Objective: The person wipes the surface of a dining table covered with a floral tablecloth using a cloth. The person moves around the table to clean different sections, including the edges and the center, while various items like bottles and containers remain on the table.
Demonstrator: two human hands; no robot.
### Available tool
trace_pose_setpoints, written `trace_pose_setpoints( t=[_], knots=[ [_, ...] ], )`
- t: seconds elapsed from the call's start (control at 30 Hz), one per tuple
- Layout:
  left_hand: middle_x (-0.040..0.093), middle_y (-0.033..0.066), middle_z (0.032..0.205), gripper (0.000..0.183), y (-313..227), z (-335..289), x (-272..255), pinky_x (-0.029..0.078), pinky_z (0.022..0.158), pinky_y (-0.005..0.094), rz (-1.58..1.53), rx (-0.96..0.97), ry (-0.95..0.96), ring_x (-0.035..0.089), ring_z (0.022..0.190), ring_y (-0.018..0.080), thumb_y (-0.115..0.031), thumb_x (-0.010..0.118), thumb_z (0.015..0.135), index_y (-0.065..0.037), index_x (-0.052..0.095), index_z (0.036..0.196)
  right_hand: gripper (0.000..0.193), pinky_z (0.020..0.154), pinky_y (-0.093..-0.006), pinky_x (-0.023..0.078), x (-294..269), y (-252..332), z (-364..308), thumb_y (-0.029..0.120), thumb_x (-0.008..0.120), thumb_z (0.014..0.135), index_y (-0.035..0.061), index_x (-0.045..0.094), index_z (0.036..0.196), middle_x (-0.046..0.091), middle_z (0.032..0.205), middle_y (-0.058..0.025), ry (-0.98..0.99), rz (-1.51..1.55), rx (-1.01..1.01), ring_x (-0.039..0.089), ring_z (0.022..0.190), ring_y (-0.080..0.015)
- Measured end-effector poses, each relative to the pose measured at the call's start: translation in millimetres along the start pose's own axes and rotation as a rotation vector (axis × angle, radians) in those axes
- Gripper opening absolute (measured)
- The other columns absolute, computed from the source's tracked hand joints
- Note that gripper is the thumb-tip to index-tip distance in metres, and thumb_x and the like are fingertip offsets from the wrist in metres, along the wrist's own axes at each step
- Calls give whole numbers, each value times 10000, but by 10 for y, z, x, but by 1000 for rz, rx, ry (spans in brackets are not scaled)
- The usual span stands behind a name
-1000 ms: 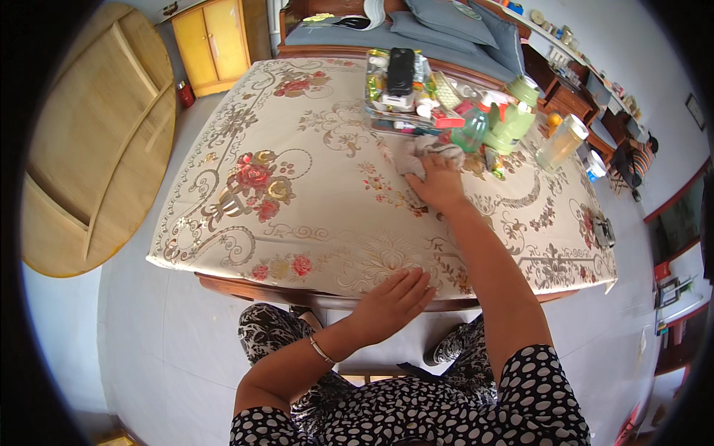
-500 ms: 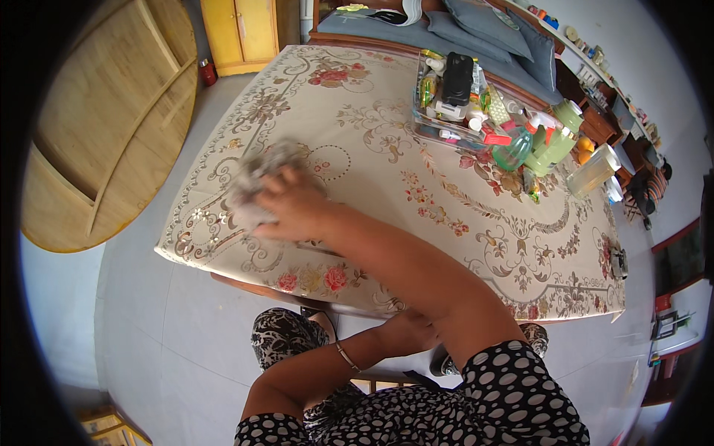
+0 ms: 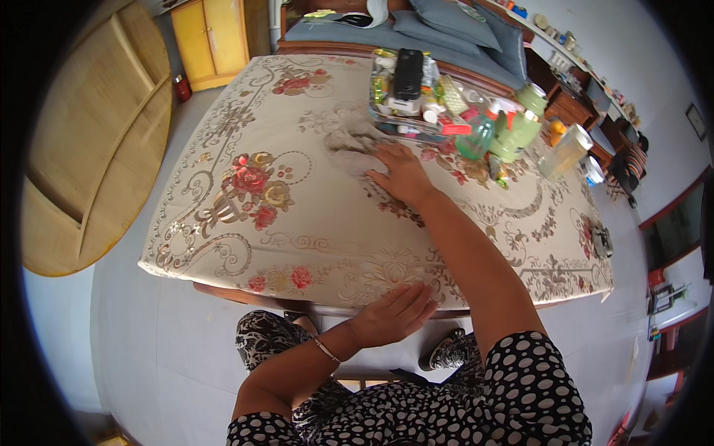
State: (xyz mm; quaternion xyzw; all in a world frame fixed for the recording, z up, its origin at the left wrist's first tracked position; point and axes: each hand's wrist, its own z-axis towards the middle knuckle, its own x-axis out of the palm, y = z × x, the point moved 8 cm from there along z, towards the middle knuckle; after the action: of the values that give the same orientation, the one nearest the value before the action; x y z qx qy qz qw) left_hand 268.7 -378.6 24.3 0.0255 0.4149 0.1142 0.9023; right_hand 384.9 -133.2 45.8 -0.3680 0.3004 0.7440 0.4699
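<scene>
A greyish cloth (image 3: pixel 348 143), smeared by motion, lies on the flowered tablecloth (image 3: pixel 327 201) near the middle of the table. My right hand (image 3: pixel 404 175) presses on its right side, with the fingertips partly hidden in the fabric. At the table's near edge my left hand (image 3: pixel 398 314) is held with its fingers stretched out together, holding nothing. To the right of the cloth stands a clear tray (image 3: pixel 383 119) full of small bottles and packets, with a black phone-like object (image 3: pixel 408 74) on top.
A green spray bottle (image 3: pixel 476 137), a light green flask (image 3: pixel 518 130) and a clear tumbler (image 3: pixel 567 152) stand right of the tray. A round wooden tabletop (image 3: pixel 97 149) leans at the left. Behind the table is a bench with grey cushions (image 3: pixel 446 33).
My right hand has swept the cloth from the table's left side rightward to near the tray. My left hand has come out from beneath the right arm, fingers extended.
</scene>
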Motion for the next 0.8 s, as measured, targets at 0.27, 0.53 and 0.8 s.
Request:
trace_pose_setpoints(
  t=[0.27,0.53,0.8],
  knots=[
    [574,101,1217,342,-27,40,-28,405,1014,370,29,4,-35,543,1145,244,-196,552,832,-89,585,1155,441,993,-419,389,-926,-838,-1195,307,675,806,87,585,1177,553,1242,-116,-41,-117,239,490,1133,-339],
    [559,104,1249,362,-40,-2,-32,401,1024,379,48,-9,-14,530,1164,251,-193,547,840,-96,568,1188,444,982,-440,395,-1815,-990,-2533,236,693,801,92,566,1202,564,1215,-146,-105,-191,385,511,1101,-370],
    [574,97,1200,334,-68,20,-53,421,1003,377,-1,-38,-105,545,1146,249,-159,565,816,-92,588,1142,447,979,-454,385,-2204,-1235,-3407,265,692,796,49,570,1168,575,1188,-159,-114,-479,705,486,1109,-375]
  ],
)
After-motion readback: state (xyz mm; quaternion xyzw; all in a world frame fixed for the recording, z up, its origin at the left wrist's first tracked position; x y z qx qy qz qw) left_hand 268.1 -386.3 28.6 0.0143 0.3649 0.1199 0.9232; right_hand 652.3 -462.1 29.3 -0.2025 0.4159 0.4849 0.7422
